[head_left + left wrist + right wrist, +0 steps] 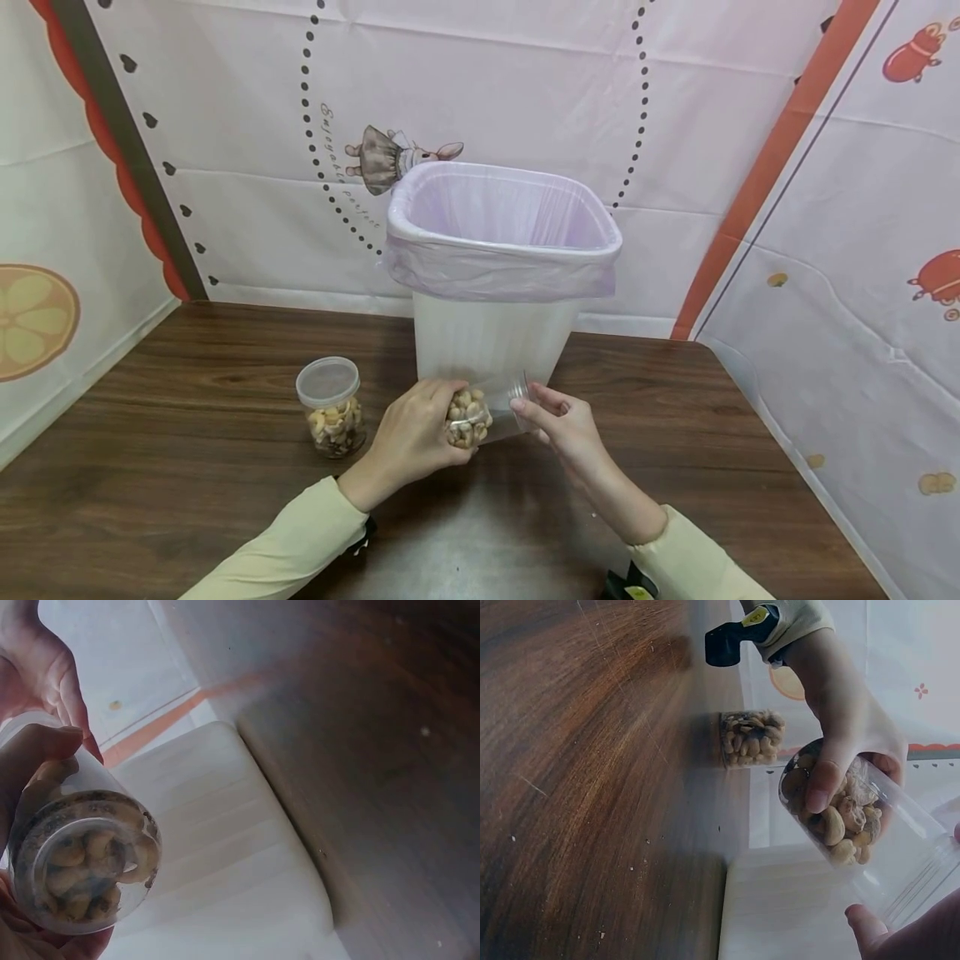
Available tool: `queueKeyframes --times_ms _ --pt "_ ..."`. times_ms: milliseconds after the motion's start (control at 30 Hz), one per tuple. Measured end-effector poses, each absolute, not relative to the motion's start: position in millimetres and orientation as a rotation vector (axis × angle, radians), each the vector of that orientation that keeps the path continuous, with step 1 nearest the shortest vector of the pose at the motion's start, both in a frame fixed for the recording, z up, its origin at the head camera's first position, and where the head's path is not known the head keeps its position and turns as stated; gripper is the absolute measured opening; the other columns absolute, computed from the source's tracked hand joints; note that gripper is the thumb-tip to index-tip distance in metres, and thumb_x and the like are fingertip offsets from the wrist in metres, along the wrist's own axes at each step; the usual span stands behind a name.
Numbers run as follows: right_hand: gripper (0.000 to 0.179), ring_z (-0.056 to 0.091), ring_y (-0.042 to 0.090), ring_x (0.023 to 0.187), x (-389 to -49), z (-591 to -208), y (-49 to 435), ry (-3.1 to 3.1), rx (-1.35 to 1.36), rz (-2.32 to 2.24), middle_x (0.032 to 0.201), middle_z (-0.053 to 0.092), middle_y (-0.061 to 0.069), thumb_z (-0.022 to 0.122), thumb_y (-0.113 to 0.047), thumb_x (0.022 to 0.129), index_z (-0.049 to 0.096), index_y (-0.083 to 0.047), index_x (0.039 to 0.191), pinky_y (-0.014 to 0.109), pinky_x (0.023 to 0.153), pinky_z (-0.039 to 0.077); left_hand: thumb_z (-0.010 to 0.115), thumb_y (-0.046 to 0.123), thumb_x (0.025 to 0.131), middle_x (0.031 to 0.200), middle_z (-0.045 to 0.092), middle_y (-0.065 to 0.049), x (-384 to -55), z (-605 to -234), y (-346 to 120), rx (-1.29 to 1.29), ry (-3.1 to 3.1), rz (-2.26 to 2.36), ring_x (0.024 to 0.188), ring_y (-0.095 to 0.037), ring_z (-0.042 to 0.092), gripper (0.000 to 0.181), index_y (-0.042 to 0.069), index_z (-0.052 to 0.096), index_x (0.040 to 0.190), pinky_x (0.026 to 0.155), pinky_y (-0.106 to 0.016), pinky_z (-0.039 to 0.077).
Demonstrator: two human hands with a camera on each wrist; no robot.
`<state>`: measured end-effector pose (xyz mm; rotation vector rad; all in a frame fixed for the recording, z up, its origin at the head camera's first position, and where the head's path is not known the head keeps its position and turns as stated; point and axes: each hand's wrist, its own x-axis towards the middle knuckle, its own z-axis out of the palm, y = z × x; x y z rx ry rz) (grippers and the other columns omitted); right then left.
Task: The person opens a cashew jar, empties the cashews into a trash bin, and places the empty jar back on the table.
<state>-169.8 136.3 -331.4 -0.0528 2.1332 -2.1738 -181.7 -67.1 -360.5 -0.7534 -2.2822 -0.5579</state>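
A clear plastic jar (500, 400) is tipped on its side, its threaded mouth toward the right. Cashew nuts (838, 825) lie in its base end, with a pale crumpled piece among them. My left hand (416, 425) grips the jar round that end, the thumb (829, 776) along its side. At the mouth, the thumb and fingers of my right hand (566, 425) pinch the rim. Another jar (330, 408) of cashews, with a translucent lid (327, 380), stands upright left of my left hand.
Behind the hands stands a white bin (487, 337), lined with a pale purple bag (502, 271) folded over its rim. Everything is on a dark wood-grain table (225, 400). Printed cloth walls (480, 75) rise at the back and on both sides.
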Motion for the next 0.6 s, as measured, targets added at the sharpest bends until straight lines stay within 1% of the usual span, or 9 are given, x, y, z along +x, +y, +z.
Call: queueKeyframes --times_ms 233,600 --pt "0.064 0.049 0.029 0.117 -169.9 -331.2 136.5 2.122 -0.062 -2.186 0.139 0.039 0.025 0.064 -0.015 0.081 0.037 0.015 0.131 0.048 0.098 0.038 0.085 0.031 0.043 0.094 0.064 -0.003 -181.0 -359.9 -66.7 -0.746 -2.296 -0.571 0.086 -0.015 0.059 0.071 0.006 0.061 0.105 0.072 -0.029 0.052" --pt "0.063 0.049 0.030 0.118 -171.5 -332.8 135.8 2.131 -0.058 -2.181 0.138 0.040 0.025 0.064 -0.015 0.081 0.039 0.015 0.130 0.047 0.097 0.039 0.084 0.030 0.043 0.095 0.065 -0.004 -182.0 -360.3 -67.6 -0.736 -2.313 -0.594 0.088 -0.017 0.060 0.070 0.006 0.061 0.104 0.074 -0.030 0.051"
